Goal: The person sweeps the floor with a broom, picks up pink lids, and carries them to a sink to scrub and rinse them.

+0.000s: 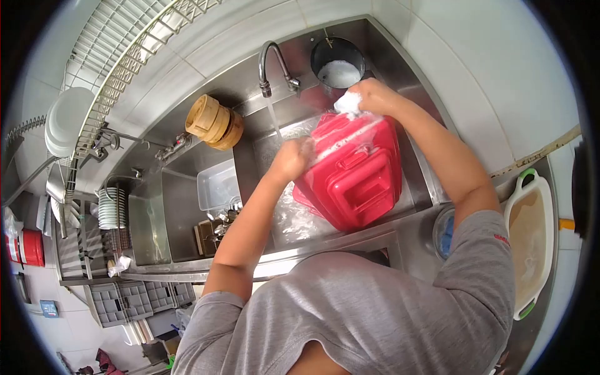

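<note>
1. The red container (353,172) stands tilted in the sink (381,37), centre of the frame.
2. Left hand (292,157) fingers grip its left edge.
3. Right hand (373,95) fingers pinch a soapy sponge (347,103) on its upper end.

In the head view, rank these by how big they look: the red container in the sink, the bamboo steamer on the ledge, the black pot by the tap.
1. red container, clearly largest
2. bamboo steamer and black pot look about alike; lens distortion makes ranking them unsure.
</note>
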`<state>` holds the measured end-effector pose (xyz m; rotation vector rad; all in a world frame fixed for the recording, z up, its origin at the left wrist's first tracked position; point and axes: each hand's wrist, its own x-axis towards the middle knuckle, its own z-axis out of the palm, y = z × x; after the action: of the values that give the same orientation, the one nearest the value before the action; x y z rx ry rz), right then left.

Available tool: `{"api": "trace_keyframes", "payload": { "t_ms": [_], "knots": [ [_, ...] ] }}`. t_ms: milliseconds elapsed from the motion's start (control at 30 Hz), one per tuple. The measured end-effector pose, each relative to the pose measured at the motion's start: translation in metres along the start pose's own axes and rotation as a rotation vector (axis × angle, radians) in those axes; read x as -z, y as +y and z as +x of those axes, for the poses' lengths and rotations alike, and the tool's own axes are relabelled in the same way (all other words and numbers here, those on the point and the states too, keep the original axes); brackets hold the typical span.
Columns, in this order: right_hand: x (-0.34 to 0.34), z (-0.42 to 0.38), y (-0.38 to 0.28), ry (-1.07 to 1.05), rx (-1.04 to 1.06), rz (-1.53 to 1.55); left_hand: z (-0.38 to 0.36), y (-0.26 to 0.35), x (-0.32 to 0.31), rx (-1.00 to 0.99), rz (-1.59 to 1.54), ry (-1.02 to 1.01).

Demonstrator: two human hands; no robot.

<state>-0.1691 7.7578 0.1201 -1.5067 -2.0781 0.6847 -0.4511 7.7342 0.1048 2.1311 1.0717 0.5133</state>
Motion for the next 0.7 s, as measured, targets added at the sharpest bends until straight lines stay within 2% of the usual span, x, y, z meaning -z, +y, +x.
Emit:
{"api": "trace_keyframes", "payload": {
  "t_ms": [67, 100, 167, 200, 233, 300, 333, 367, 433, 533, 567, 633, 700],
  "knots": [
    [-0.017, 0.015, 0.009, -0.062, 0.1, 0.039, 0.003, 0.002, -0.002, 0.037, -0.002, -0.037],
    [-0.016, 0.008, 0.008, -0.017, 0.051, 0.183, 0.005, 0.003, 0.0, 0.075, 0.004, -0.078],
    [-0.002, 0.004, -0.003, 0.243, -0.046, 0.128, 0.002, -0.004, 0.002, 0.076, -0.007, -0.062],
    [0.023, -0.007, -0.009, 0.192, -0.214, 0.258, 0.0, -0.011, 0.004, 0.08, -0.019, -0.048],
    [0.029, -0.008, -0.002, 0.205, -0.135, 0.628, -0.001, -0.016, 0.005, 0.084, -0.033, -0.03],
    [0.022, -0.01, 0.005, 0.039, -0.018, 0.268, 0.001, -0.025, 0.004, 0.095, -0.033, -0.028],
    [0.009, -0.012, -0.014, -0.066, 0.008, 0.131, 0.003, -0.019, 0.004, 0.061, 0.015, -0.029],
    [-0.009, -0.01, -0.019, 0.029, 0.16, 0.007, 0.007, -0.015, 0.004, 0.021, 0.061, -0.029],
    [-0.026, 0.006, -0.014, 0.165, 0.274, -0.291, 0.01, -0.019, -0.003, 0.019, 0.067, -0.006],
    [-0.046, 0.018, -0.03, 0.102, 0.316, -0.129, 0.012, -0.022, -0.004, 0.037, 0.095, 0.02],
    [-0.07, 0.025, -0.044, 0.157, 0.493, -0.138, 0.017, -0.033, -0.007, 0.05, 0.148, -0.008],
    [-0.076, 0.03, -0.044, 0.083, 0.371, -0.149, 0.012, -0.038, -0.009, 0.077, 0.198, -0.039],
    [-0.066, 0.033, -0.036, 0.068, 0.38, -0.094, 0.011, -0.016, 0.001, 0.096, 0.141, -0.043]
  ]
}}
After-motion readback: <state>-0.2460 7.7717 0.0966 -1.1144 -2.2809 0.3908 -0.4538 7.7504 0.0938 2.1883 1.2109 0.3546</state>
